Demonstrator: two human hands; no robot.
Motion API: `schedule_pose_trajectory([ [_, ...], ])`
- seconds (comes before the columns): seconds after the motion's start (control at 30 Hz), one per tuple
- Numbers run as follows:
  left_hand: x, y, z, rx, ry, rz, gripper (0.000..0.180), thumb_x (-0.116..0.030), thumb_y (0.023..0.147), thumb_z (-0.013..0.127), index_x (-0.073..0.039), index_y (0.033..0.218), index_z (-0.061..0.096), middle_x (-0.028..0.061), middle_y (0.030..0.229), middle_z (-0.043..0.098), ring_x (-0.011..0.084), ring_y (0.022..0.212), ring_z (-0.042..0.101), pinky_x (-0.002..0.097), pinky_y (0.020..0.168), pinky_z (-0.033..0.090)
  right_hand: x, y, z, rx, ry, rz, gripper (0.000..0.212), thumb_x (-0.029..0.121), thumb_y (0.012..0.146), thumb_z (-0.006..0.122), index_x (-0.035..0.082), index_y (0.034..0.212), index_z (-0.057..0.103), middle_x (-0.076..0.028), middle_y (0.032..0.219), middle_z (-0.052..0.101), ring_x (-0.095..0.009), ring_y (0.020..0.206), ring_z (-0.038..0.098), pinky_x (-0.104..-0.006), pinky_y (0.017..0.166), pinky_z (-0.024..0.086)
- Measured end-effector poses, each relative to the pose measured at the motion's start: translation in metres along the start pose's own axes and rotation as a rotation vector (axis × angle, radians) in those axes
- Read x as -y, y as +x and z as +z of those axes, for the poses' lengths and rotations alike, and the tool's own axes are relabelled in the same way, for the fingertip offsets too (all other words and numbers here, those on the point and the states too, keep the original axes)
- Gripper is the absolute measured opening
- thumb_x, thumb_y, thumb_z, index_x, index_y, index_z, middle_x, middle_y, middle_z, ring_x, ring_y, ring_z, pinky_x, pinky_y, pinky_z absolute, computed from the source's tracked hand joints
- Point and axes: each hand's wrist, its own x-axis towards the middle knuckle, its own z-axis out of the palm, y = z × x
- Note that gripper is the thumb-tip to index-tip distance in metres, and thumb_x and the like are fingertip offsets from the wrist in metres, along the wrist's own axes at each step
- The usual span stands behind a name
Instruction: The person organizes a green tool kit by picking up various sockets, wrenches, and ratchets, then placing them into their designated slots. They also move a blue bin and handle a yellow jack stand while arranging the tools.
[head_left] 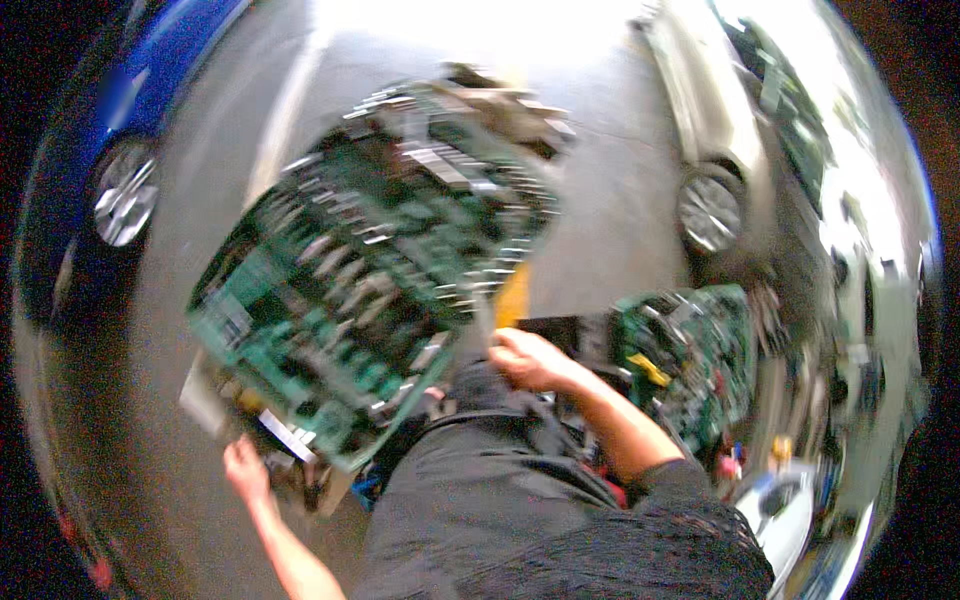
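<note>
A large green tool case [330, 290] lies spread out ahead of me, its trays filled with rows of sockets, bits and wrenches, smeared by motion. Beside its near right edge, my right hand [532, 360] is closed with the fingers curled. What it grips, if anything, I cannot make out; a pale grey strip [482, 325] runs up next to it. Lower left, my left hand [248, 468] hangs just off the near left corner of the case, close to a white-edged dark object [287, 436]. Blur hides how its fingers are set.
A second green tool tray [690, 355] with a yellow piece [650, 369] stands to my right. A blue car [150, 80] is at far left, a light-coloured car [710, 110] at far right. Brown clutter [510, 110] sits behind the case, and a yellow thing [513, 295] beside it.
</note>
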Motion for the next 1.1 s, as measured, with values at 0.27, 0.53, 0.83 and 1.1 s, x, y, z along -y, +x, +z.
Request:
schedule_pose_trajectory([
  [0.27, 0.048, 0.034, 0.015, -0.056, 0.107, 0.201, 0.046, -0.037, 0.098, 0.054, 0.008, 0.092, 0.058, 0.0233, 0.085, 0.063, 0.0363, 0.079, 0.058, 0.0433, 0.075, 0.046, -0.085, -0.066, 0.008, -0.249, 0.329, -0.154, 0.030, 0.026, 0.096, 0.049, 0.000, 0.108, 0.053, -0.012, 0.075, 0.062, -0.022, 0.065, 0.063, -0.0367, 0.062, 0.050],
  [0.53, 0.020, 0.033, 0.006, -0.088, 0.436, 0.430, 0.041, -0.038, 0.088, 0.061, 0.003, 0.093, 0.069, 0.0227, 0.088, 0.069, 0.0398, 0.080, 0.065, 0.0447, 0.075, 0.053, -0.190, -0.165, -0.012, -0.507, 0.814, -0.019, 0.025, 0.025, 0.097, 0.052, 0.002, 0.106, 0.059, -0.002, 0.074, 0.058, -0.011, 0.062, 0.057, -0.0277, 0.057, 0.048],
  [0.83, -0.027, 0.026, 0.014, -0.272, 0.586, 0.316, 0.025, -0.023, 0.085, 0.057, -0.001, 0.083, 0.068, 0.0183, 0.072, 0.064, 0.0362, 0.059, 0.059, 0.0425, 0.057, 0.052, -0.276, -0.262, -0.063, -0.839, 1.109, 0.051, 0.020, 0.024, 0.098, 0.056, 0.004, 0.099, 0.054, 0.002, 0.071, 0.054, -0.008, 0.058, 0.055, -0.0232, 0.052, 0.046],
  [1.1, -0.159, 0.035, 0.026, -0.431, 0.228, 0.220, 0.020, -0.018, 0.083, 0.055, -0.002, 0.080, 0.066, 0.0161, 0.067, 0.062, 0.0339, 0.054, 0.056, 0.0414, 0.050, 0.049, -0.287, -0.272, -0.021, -0.788, 0.962, 0.101, 0.020, 0.013, 0.094, 0.058, 0.003, 0.107, 0.048, 0.000, 0.076, 0.054, -0.009, 0.062, 0.057, -0.0249, 0.056, 0.047],
])
